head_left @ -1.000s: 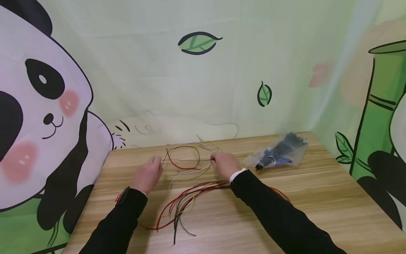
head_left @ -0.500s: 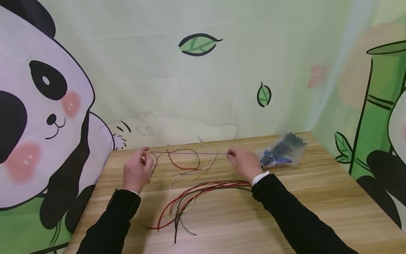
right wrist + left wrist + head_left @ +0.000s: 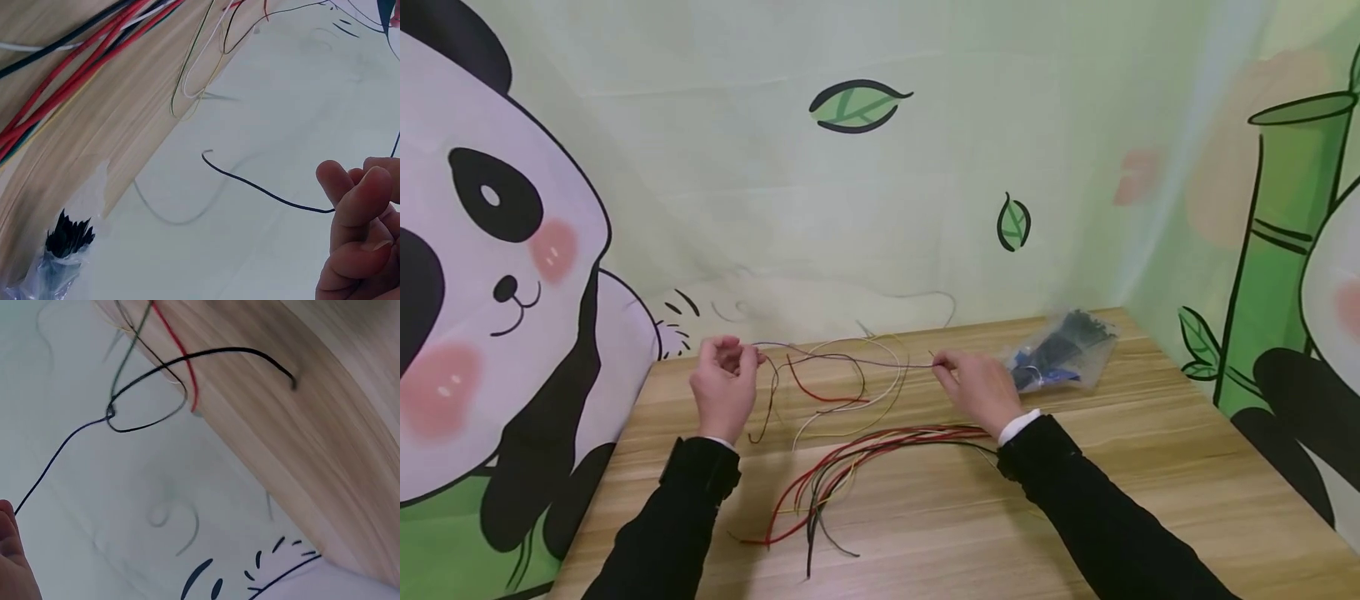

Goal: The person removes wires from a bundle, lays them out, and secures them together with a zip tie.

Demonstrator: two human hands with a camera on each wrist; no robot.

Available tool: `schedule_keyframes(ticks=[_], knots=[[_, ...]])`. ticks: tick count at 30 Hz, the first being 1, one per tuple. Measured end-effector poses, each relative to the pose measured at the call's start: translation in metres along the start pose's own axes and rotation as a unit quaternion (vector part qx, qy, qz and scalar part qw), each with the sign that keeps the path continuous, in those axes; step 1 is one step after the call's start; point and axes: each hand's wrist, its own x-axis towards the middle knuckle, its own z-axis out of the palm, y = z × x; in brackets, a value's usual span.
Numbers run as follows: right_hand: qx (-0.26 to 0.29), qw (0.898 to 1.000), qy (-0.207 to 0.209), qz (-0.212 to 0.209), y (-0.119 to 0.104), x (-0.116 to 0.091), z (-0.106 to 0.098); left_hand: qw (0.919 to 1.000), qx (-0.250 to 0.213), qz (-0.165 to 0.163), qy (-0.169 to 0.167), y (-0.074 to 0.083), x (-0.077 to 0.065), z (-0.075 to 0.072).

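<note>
A thin dark blue wire (image 3: pixel 868 361) runs between the two hands over the back of the table. My left hand (image 3: pixel 724 390) pinches it at one side, fingers curled. On the other side my right hand (image 3: pixel 979 387) pinches it between thumb and fingers, and a short free end (image 3: pixel 269 195) sticks out past them. In the left wrist view, the blue wire (image 3: pixel 56 456) leads to a small knot-like crossing (image 3: pixel 110 412), where a dark loop and a curved black tail (image 3: pixel 237 349) meet. Behind and below lie a short red wire (image 3: pixel 820 395) and white and yellow looped wires (image 3: pixel 898 379).
A bundle of red, black and yellow wires (image 3: pixel 880 440) curves across the middle of the wooden table (image 3: pixel 1120 467). To the right of my right hand lies a clear plastic bag (image 3: pixel 1067 350) of black strips. A printed cloth backdrop (image 3: pixel 760 167) stands behind the table edge.
Both hands have moved apart from one second ago, stretching the blue wire between them. Over the last half second the wire has gone from straight to slightly slack, and my left hand has risen slightly.
</note>
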Motion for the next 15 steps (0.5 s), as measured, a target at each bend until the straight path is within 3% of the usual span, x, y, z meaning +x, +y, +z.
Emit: schedule_keyframes(ticks=[3, 5, 10, 13, 15], knots=[[-0.004, 1.000, 0.005, 0.012, 0.003, -0.001, -0.006, 0.9964, 0.071, 0.040, -0.024, -0.003, -0.001, -0.001], [-0.003, 1.000, 0.014, 0.016, 0.006, -0.001, -0.009, 0.9881, 0.127, 0.081, -0.033, -0.008, 0.000, -0.004], [0.007, 0.999, 0.036, 0.005, 0.011, -0.001, -0.014, 0.9483, 0.248, 0.191, -0.052, -0.028, 0.002, -0.011], [0.005, 0.999, 0.040, 0.005, 0.012, -0.001, -0.017, 0.9218, 0.288, 0.249, -0.075, -0.036, 0.002, -0.015], [0.001, 0.999, 0.047, 0.010, 0.014, -0.002, -0.021, 0.9104, 0.301, 0.272, -0.082, -0.038, 0.003, -0.017]])
